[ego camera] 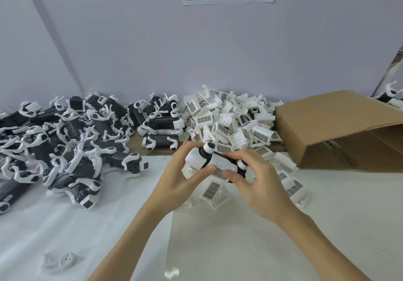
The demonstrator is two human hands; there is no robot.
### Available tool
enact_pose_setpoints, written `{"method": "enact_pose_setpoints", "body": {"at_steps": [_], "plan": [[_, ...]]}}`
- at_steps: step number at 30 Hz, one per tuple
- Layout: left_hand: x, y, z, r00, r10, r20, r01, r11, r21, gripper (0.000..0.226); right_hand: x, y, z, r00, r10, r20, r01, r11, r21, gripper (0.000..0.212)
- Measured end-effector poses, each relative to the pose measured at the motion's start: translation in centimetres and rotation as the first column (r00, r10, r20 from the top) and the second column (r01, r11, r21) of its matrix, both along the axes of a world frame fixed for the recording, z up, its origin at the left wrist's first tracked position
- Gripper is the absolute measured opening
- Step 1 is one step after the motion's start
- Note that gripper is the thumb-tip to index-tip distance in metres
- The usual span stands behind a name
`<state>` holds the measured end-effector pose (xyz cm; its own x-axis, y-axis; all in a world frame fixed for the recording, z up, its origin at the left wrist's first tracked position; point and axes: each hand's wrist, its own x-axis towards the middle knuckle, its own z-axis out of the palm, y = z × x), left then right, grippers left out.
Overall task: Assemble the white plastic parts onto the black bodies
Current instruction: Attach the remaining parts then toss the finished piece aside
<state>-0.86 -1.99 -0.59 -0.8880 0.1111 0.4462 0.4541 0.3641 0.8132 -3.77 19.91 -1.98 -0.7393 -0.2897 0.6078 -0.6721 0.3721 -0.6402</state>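
In the head view, a black body (220, 160) is held above the white table cover (239, 237), near the front edge of the heap of white plastic parts (231, 117). It is gripped at its left end by the left hand (181, 178), whose thumb and fingers are curled round a white cap (193, 157) already seated there. The right hand (259, 184) is clamped on the body's right end, and its thumb is pressed against a white part (224, 164) lying along the body's near side. Whether that part is fully seated cannot be told, as its far edge is hidden.

The step in hand is judged to be the pressing home of this white part. It is best done with the body braced firmly by the left hand while even pressure is applied along the part's length, so that neither end is left proud. The leg joints at either end should be kept clear of the squeeze.

A pile of finished units (72, 141) is seen at the left, and a tipped cardboard box (340, 126) at the right.
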Motion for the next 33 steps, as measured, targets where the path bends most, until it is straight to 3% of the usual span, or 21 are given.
{"method": "enact_pose_setpoints", "body": {"at_steps": [11,16,20,24,27,30,31,33], "plan": [[-0.2,0.5,-0.5,1.000,0.010,-0.003,-0.010,1.000,-0.020,0.030,0.6,-0.1,0.5,0.959,0.099,0.266,-0.120,0.991,0.066,0.029],[-0.1,0.6,-0.4,1.000,0.004,0.023,-0.003,1.000,-0.025,0.033,0.4,0.2,0.7,0.960,0.092,0.264,-0.112,0.992,0.062,0.021],[-0.2,1.0,0.1,0.999,0.024,-0.021,-0.025,1.000,-0.011,0.022,0.5,0.5,1.1,0.936,0.159,0.313,-0.156,0.987,-0.037,0.028],[-0.2,1.1,-0.9,0.980,0.185,-0.068,-0.193,0.970,-0.148,0.032,0.7,0.2,0.9,0.873,0.219,0.435,-0.180,0.975,-0.129,0.030],[-0.1,0.3,-0.9,0.999,-0.003,0.051,0.006,0.998,-0.057,0.050,0.5,0.1,1.0,0.774,0.336,0.537,-0.194,0.933,-0.304,0.029],[0.0,0.6,-0.5,0.996,-0.049,0.081,0.039,0.991,0.125,0.040,0.5,-0.2,0.6,0.634,0.468,0.616,-0.205,0.869,-0.450,0.033],[-0.1,0.9,-0.4,0.997,-0.013,0.076,-0.001,0.984,0.177,0.038,0.6,-0.3,0.5,0.627,0.468,0.622,-0.212,0.872,-0.442,0.036],[-0.2,1.3,-0.2,0.992,0.055,0.110,-0.081,0.964,0.255,0.042,0.8,-0.7,0.1,0.756,0.364,0.544,-0.236,0.927,-0.292,0.037]]}}
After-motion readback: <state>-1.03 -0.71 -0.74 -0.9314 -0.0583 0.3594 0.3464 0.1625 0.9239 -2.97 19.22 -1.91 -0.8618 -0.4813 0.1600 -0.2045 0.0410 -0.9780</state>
